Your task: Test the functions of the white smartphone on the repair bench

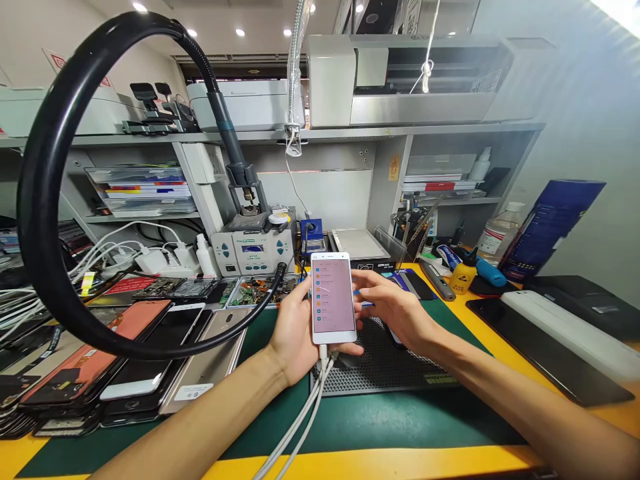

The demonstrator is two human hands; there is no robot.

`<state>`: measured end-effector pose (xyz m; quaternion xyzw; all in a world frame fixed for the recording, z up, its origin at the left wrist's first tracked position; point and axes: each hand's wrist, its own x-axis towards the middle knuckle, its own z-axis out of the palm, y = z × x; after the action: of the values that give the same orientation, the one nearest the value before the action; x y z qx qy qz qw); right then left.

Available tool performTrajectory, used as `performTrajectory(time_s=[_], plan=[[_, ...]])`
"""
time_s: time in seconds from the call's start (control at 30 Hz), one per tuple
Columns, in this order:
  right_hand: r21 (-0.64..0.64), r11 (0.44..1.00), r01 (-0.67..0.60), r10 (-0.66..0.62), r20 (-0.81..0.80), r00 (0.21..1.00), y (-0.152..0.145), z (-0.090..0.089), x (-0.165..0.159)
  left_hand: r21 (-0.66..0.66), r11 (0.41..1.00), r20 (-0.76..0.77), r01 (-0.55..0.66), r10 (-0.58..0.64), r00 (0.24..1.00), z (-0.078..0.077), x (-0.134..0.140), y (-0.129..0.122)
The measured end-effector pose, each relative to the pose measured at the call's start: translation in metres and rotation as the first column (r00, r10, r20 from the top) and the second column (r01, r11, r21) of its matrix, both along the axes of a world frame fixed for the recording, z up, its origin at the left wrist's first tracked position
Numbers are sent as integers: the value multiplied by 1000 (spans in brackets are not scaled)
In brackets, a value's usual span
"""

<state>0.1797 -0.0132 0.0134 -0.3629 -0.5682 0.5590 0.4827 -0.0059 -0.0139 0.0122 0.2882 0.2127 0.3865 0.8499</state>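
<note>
A white smartphone (333, 297) rests upright in my left hand (295, 333), screen towards me and showing a list with small coloured icons. My left hand is closed around its left side and back, with fingertips showing below its lower right corner. White cables (313, 400) run down from its bottom edge; one is plugged in there. Beside the phone's right edge is my right hand (393, 303), fingers stretched out and apart, some tips close to the edge or partly behind it. Whether they touch it I cannot tell. Below lies a black perforated mat (390, 373).
Stacked phones and phone parts (185, 353) cover the left side. A black hose (37, 200) arches from a grey rework station (255, 250). On the right are a yellow bottle (463, 277), a large black phone (540, 347) and a white bar (565, 333). Shelves stand behind.
</note>
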Motion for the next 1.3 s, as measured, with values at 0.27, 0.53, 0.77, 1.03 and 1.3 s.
performTrajectory(time_s=[0.27,0.53,0.77,1.03,1.3], plan=[[-150,962,-229,212,-123,970,-8,7,-2,34,999,-23,23,-22,999,-1,-1,2],[-200,933,-299,262,-191,946,-11,9,-4,20,999,-75,30,-28,997,-1,-1,2],[-234,919,-317,275,-198,941,-8,8,-1,10,999,-91,45,-44,995,-2,-2,1],[-260,912,-318,266,-216,939,-5,8,1,64,994,-87,91,-85,993,-1,-2,5],[-292,887,-358,301,-223,927,1,8,6,27,992,-93,119,-116,989,3,-3,5]])
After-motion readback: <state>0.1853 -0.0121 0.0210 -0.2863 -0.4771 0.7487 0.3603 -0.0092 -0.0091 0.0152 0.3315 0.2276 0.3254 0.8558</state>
